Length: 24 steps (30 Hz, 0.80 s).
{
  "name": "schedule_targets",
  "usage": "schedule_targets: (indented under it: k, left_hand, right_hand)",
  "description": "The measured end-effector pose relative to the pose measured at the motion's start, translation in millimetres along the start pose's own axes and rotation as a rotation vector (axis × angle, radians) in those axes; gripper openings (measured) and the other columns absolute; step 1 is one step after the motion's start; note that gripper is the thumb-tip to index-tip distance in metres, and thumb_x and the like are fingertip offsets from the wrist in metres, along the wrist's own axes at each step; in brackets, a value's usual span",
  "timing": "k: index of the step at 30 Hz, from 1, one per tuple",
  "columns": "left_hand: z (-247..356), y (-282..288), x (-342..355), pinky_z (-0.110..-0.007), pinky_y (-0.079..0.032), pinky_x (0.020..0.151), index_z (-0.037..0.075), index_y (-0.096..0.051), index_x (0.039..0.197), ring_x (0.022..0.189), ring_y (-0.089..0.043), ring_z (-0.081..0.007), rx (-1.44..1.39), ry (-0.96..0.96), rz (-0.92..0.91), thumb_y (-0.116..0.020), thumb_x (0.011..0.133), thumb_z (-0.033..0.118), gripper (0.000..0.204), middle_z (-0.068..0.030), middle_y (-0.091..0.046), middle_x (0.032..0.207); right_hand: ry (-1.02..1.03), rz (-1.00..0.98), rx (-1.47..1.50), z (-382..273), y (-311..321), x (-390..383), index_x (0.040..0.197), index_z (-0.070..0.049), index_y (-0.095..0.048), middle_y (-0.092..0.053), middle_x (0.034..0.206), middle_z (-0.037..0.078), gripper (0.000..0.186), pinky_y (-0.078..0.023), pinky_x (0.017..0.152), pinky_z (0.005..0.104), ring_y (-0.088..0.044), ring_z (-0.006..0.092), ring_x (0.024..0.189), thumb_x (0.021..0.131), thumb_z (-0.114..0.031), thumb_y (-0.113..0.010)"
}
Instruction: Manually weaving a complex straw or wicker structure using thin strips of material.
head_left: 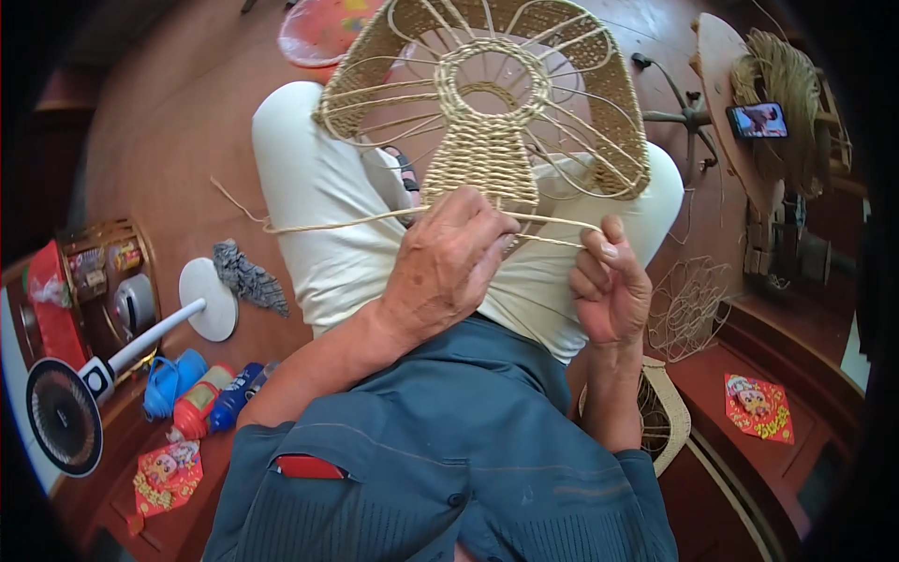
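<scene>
A woven wicker frame (pixel 478 155) with a round ring at its centre and looped spokes rests between my knees. My left hand (pixel 449 258) is closed at the lower edge of the woven band, gripping the work and cord there; its fingertips are partly hidden. A pale twisted cord (pixel 356 219) runs from it leftward to a loose end over the floor. My right hand (pixel 609 286), to the right and slightly lower, pinches that cord where two strands meet, holding them taut from the weaving.
At left stand a small fan (pixel 66 417), several bottles (pixel 234 398) and a basket of items (pixel 122 234). A grey cloth (pixel 251 276) lies nearby. At right are a board (pixel 712 66) with cord bundles and a phone (pixel 757 121), a cord tangle (pixel 688 309), and another woven piece (pixel 660 421).
</scene>
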<state>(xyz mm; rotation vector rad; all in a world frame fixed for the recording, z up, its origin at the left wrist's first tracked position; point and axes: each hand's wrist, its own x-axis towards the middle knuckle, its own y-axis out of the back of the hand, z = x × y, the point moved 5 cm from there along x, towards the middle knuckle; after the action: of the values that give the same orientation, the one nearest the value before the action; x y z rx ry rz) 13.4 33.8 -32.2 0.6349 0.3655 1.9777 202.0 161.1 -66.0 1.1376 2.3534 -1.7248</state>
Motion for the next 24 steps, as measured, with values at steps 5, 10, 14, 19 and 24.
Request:
schedule_targets:
  k: [5,10,14,19,24]
  left_hand:
    - [5,-3,4,-0.041,-0.052,0.073,0.004,-0.076,0.102,0.082,-0.065,-0.0287,0.041,-0.011,-0.021,-0.079,0.092,0.007,0.011,-0.0099,-0.062,0.089]
    - [7,-5,9,-0.042,-0.052,0.069,0.006,-0.072,0.088,0.078,-0.064,-0.0281,0.164,-0.013,-0.014,-0.083,0.091,0.014,0.013,-0.0073,-0.061,0.084]
    - [6,-7,11,-0.042,-0.052,0.068,0.007,-0.07,0.085,0.077,-0.064,-0.0279,0.169,0.019,-0.03,-0.084,0.089,0.016,0.017,-0.0065,-0.061,0.084]
    - [10,-7,13,-0.043,-0.052,0.069,0.008,-0.068,0.085,0.08,-0.065,-0.0277,0.252,-0.01,-0.044,-0.084,0.086,0.019,0.02,-0.0057,-0.061,0.086]
    - [13,-9,14,-0.044,-0.052,0.072,0.008,-0.066,0.085,0.085,-0.063,-0.0285,0.266,-0.004,-0.053,-0.082,0.087,0.021,0.021,-0.0068,-0.059,0.089]
  right_hand:
    - [0.067,0.143,-0.248,-42,21,-22,0.105,-0.016,-0.05,-0.046,0.081,-0.006,0.03,-0.029,0.049,0.0193,-0.032,0.0025,0.056,0.093,0.005,-0.068]
    - [0.253,0.229,-0.33,-103,71,-36,0.104,-0.017,-0.05,-0.046,0.079,-0.007,0.031,-0.029,0.047,0.0204,-0.032,0.0022,0.055,0.092,0.006,-0.067]
    - [0.438,0.503,-0.422,-167,136,-63,0.104,-0.016,-0.053,-0.048,0.08,-0.008,0.029,-0.028,0.046,0.0207,-0.032,0.0019,0.053,0.093,0.006,-0.067]
    - [0.539,0.565,-0.163,-227,204,-88,0.094,-0.013,-0.055,-0.052,0.075,-0.006,0.022,-0.023,0.041,0.0223,-0.028,0.0035,0.048,0.095,0.003,-0.07]
    - [0.585,0.833,-0.173,-261,254,-113,0.083,-0.014,-0.058,-0.049,0.067,-0.007,0.023,-0.021,0.039,0.0239,-0.025,0.0052,0.043,0.095,0.002,-0.07]
